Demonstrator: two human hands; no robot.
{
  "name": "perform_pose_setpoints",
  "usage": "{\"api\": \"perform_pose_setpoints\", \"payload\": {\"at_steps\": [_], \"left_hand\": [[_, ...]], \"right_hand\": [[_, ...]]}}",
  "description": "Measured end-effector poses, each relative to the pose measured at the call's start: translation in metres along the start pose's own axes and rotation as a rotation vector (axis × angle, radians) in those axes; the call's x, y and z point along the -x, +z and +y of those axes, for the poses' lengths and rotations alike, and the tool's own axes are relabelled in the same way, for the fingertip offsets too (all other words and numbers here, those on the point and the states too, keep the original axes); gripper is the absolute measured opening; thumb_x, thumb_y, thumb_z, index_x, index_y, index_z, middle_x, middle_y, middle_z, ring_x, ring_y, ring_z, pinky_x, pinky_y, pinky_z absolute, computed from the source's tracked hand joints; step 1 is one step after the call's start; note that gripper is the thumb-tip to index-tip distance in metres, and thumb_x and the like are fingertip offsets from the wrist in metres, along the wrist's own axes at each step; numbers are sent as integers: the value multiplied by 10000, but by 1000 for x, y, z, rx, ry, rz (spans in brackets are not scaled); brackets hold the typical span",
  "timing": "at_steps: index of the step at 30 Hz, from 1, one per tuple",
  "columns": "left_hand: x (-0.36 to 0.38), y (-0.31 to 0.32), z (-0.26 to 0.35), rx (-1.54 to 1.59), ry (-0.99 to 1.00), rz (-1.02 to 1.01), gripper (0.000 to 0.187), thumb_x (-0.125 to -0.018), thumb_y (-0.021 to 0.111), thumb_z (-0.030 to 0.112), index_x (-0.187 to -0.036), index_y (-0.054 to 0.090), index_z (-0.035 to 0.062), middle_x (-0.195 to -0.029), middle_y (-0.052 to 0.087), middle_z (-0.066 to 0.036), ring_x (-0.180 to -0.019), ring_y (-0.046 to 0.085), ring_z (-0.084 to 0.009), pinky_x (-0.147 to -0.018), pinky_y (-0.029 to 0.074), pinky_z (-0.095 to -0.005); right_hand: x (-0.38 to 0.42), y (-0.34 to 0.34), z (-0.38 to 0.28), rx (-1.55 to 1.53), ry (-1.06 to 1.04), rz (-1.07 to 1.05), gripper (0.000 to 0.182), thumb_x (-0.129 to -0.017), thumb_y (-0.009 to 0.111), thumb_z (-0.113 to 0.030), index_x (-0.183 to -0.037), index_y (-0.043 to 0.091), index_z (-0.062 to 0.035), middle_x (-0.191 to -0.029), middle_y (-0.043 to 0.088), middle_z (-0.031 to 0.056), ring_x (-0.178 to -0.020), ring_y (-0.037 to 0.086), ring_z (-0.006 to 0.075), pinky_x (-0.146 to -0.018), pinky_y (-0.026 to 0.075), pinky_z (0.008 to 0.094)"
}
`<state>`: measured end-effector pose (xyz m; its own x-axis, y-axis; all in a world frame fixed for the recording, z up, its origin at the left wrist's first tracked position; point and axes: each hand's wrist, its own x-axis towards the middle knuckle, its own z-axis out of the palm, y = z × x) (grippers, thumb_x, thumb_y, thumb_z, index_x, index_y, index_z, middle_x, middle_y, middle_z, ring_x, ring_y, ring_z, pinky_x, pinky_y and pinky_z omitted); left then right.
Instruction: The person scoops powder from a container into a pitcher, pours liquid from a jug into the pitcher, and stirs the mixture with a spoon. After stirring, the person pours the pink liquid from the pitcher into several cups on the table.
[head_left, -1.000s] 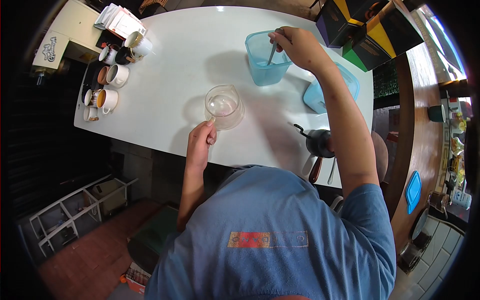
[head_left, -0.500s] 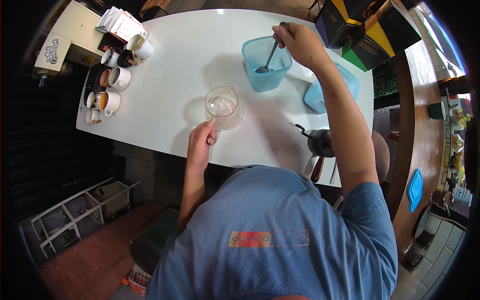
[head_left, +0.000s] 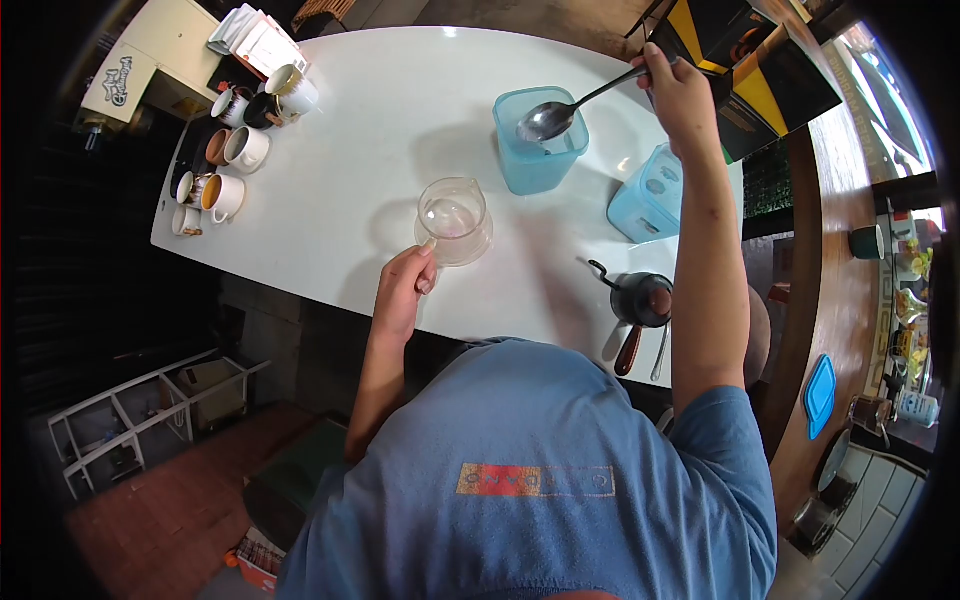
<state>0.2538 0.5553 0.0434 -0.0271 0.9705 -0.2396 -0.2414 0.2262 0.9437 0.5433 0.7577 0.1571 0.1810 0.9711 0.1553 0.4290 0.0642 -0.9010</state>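
The right forearm (head_left: pixel 710 230) hides one side of the second blue tub (head_left: pixel 638 205), and the right hand (head_left: pixel 682 100) covers part of the handle of the spoon (head_left: pixel 546 121). The spoon's bowl blocks some of the inside of the first blue tub (head_left: pixel 535 172) (what it holds cannot be told). The left hand (head_left: pixel 405 282) conceals most of the handle of the glass jug (head_left: pixel 467 248). Printing on the black boxes (head_left: pixel 772 98), cut off by the top edge, is too small to read.
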Motion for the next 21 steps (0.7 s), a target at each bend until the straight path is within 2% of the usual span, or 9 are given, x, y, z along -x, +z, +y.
{"api": "perform_pose_setpoints", "payload": {"at_steps": [7, 8, 12, 13, 15, 17, 18, 19, 21], "left_hand": [[-3, 8, 4, 7, -11, -35, 367, -925, 467, 263, -610, 395, 89, -581, 338, 30, -550, 308, -69, -529, 254, -231], [-4, 9, 6, 9, -12, -32, 367, -925, 467, 263, -610, 395, 89, -581, 338, 30, -550, 308, -69, -529, 254, -231], [-3, 14, 10, 24, -30, -44, 373, -927, 467, 272, -608, 393, 92, -574, 333, 36, -540, 301, -62, -519, 247, -224], [-3, 14, 10, 28, -32, -48, 374, -928, 467, 274, -610, 394, 92, -573, 333, 38, -538, 298, -60, -516, 245, -222], [-2, 13, 10, 14, -35, -45, 372, -928, 468, 274, -610, 397, 92, -576, 336, 38, -541, 299, -58, -519, 246, -222], [-1, 12, 10, 3, -39, -39, 371, -927, 469, 274, -611, 400, 92, -579, 339, 38, -545, 299, -56, -521, 247, -222], [-1, 11, 11, -12, -39, -55, 347, -928, 455, 248, -626, 397, 88, -587, 333, 25, -556, 314, -73, -537, 263, -235], [-1, 10, 10, -29, -40, -74, 323, -928, 442, 222, -641, 393, 84, -596, 327, 12, -567, 329, -91, -554, 280, -248], [0, 8, 5, -43, -29, -87, 325, -924, 446, 219, -635, 393, 81, -598, 334, 9, -572, 329, -94, -559, 279, -251]], "right_hand": [[24, -17, -13, -163, -123, 85, 332, -931, 536, -325, -893, 664, -21, -682, 535, -15, -634, 444, 56, -623, 368, 200], [30, -15, -12, -155, -152, 132, 329, -936, 508, -304, -841, 652, -24, -659, 597, 0, -569, 398, 29, -531, 323, 208], [69, -6, -12, -232, -228, 117, 338, -950, 488, -303, -880, 636, -8, -652, 589, -2, -565, 389, 20, -511, 311, 201], [82, -3, -12, -259, -263, 104, 265, -956, 479, -215, -900, 609, 9, -671, 592, 17, -584, 448, 36, -531, 345, 202], [113, 5, -2, -326, -425, 72, 175, -946, 458, -96, -896, 581, 19, -692, 599, 55, -612, 524, 96, -567, 393, 213], [128, 5, 16, -297, -826, -69, 126, -934, 455, -40, -889, 552, 27, -710, 609, 97, -635, 569, 162, -601, 433, 250], [134, 0, 15, -130, -980, -73, 129, -940, 461, -68, -892, 534, 27, -712, 610, 118, -620, 559, 181, -593, 432, 276], [134, -1, 17, -128, -975, -75, 129, -940, 461, -68, -892, 534, 27, -712, 610, 118, -620, 559, 181, -593, 432, 276], [136, -2, 20, -308, -1049, 118, 153, -949, 466, -102, -905, 522, 33, -720, 612, 129, -621, 553, 174, -588, 425, 290]]}}
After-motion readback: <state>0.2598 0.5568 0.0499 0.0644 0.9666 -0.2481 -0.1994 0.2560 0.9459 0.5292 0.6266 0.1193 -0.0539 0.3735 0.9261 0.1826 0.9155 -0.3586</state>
